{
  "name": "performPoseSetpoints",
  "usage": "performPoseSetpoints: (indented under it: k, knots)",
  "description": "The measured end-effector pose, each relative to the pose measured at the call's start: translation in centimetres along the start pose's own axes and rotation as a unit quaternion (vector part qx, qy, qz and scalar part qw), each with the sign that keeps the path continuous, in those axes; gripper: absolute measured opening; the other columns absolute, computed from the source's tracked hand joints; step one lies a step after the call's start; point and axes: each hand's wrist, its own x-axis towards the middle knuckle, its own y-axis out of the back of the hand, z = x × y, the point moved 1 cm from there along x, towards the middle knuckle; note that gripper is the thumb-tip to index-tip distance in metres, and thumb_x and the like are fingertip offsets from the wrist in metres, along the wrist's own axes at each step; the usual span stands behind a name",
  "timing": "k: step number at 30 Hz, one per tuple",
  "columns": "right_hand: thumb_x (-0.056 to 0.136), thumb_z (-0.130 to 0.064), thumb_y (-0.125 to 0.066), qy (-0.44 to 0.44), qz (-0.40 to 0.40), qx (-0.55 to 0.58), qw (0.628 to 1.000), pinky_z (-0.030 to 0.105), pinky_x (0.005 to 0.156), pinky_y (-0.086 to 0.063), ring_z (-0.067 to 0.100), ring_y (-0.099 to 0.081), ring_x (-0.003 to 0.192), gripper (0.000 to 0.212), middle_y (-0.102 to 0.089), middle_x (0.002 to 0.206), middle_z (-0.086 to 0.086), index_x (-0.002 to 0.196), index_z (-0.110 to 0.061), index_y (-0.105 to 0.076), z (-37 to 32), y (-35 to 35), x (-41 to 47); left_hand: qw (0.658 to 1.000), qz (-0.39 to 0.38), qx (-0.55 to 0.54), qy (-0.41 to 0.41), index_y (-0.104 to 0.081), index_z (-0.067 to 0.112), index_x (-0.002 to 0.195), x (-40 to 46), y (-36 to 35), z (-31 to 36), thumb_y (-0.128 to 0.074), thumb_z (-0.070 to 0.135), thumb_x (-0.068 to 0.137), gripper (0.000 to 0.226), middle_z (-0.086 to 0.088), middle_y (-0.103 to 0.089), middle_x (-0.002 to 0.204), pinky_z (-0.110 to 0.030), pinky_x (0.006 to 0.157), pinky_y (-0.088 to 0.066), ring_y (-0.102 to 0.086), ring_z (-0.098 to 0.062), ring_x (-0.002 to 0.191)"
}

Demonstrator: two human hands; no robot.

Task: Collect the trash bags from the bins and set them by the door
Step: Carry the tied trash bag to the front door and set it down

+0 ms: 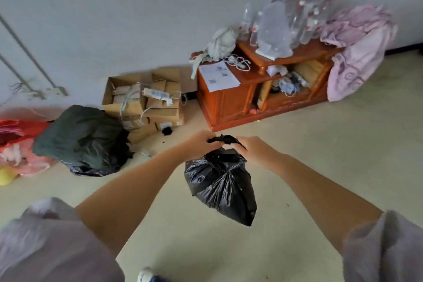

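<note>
Right up close, grey sleeves frame both bare forearms reaching out over the pale floor. Between them hangs a black trash bag, off the floor, its gathered neck bunched at the top. Left hand has its fingers curled tight round one side of that neck; right hand pinches the other side, fingers folded over the plastic, the two hands almost touching. Further out on the left lies a dark green bundle on more black plastic, with red and pink bags beside it. Behind that, cardboard boxes stacked against the wall, a white power strip on top. Farthest back, a wooden cabinet, its surface carrying clear plastic bottles, papers and a pink blanket draped over its right end.
</note>
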Motion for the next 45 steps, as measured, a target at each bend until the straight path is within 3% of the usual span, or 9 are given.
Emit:
performPoseSetpoints:
  k: [4,11,21,25,34,39,45]
  knots:
    - [0.100,-0.027,-0.038,-0.069,0.034,0.005,0.997,0.024,0.047,-0.024,0.013,-0.039,0.048,0.028,-0.045,0.059,-0.002,0.083,-0.009,-0.052,9.5,3.9,-6.2,0.995,-0.053,0.051,-0.062,-0.061,0.000,0.087,5.6,-6.7,8.5,-0.051,0.037,0.094,0.039,-0.003,-0.048,0.065,-0.031,0.057,-0.029,-0.043,-0.018,0.060]
    - [0.101,-0.027,-0.037,-0.178,0.100,0.032,0.978,0.027,0.050,-0.027,0.016,-0.039,0.049,0.028,-0.046,0.059,-0.001,0.081,-0.010,-0.048,22.7,9.0,-15.0,0.969,-0.153,0.101,-0.165,-0.061,-0.002,0.089,13.5,-16.4,21.4,-0.049,0.037,0.095,0.041,-0.009,-0.052,0.073,-0.030,0.057,-0.027,-0.045,-0.019,0.066]
    - [0.101,-0.031,-0.035,-0.323,0.157,0.073,0.930,0.025,0.052,-0.029,0.014,-0.041,0.056,0.030,-0.046,0.064,-0.003,0.082,-0.012,-0.047,38.6,17.5,-17.4,0.915,-0.257,0.157,-0.267,-0.047,0.011,0.072,29.2,-25.3,35.7,-0.047,0.033,0.097,0.033,0.001,-0.043,0.061,-0.027,0.055,-0.026,-0.040,-0.016,0.059]
    - [0.101,-0.031,-0.035,-0.351,0.199,0.089,0.911,0.027,0.054,-0.031,0.016,-0.042,0.058,0.030,-0.047,0.064,-0.002,0.082,-0.011,-0.049,44.3,22.0,-16.8,0.900,-0.271,0.160,-0.300,-0.038,0.018,0.061,36.2,-27.1,41.4,-0.048,0.031,0.097,0.040,0.002,-0.038,0.057,-0.026,0.052,-0.024,-0.035,-0.011,0.053]
    - [0.101,-0.030,-0.035,-0.390,0.208,0.110,0.890,0.026,0.054,-0.030,0.018,-0.044,0.061,0.029,-0.048,0.066,-0.001,0.083,-0.011,-0.049,59.6,30.1,-16.9,0.882,-0.289,0.179,-0.327,-0.036,0.017,0.059,49.7,-35.1,52.8,-0.051,0.031,0.095,0.041,0.001,-0.037,0.057,-0.025,0.053,-0.025,-0.035,-0.012,0.053]
    - [0.101,-0.031,-0.035,-0.383,0.208,0.108,0.893,0.025,0.051,-0.028,0.013,-0.040,0.055,0.032,-0.045,0.063,-0.003,0.072,-0.019,-0.042,70.7,36.8,-18.6,0.881,-0.280,0.174,-0.339,-0.041,0.013,0.064,57.5,-40.4,62.0,-0.052,0.031,0.094,0.037,0.001,-0.038,0.059,-0.026,0.054,-0.025,-0.038,-0.016,0.059]
    - [0.101,-0.031,-0.036,-0.369,0.197,0.090,0.904,0.025,0.050,-0.029,0.013,-0.041,0.054,0.031,-0.047,0.064,-0.002,0.085,-0.010,-0.050,82.9,46.3,-19.3,0.891,-0.260,0.158,-0.336,-0.036,0.018,0.059,66.4,-44.8,72.2,-0.051,0.031,0.094,0.041,0.003,-0.035,0.057,-0.022,0.049,-0.024,-0.033,-0.011,0.052]
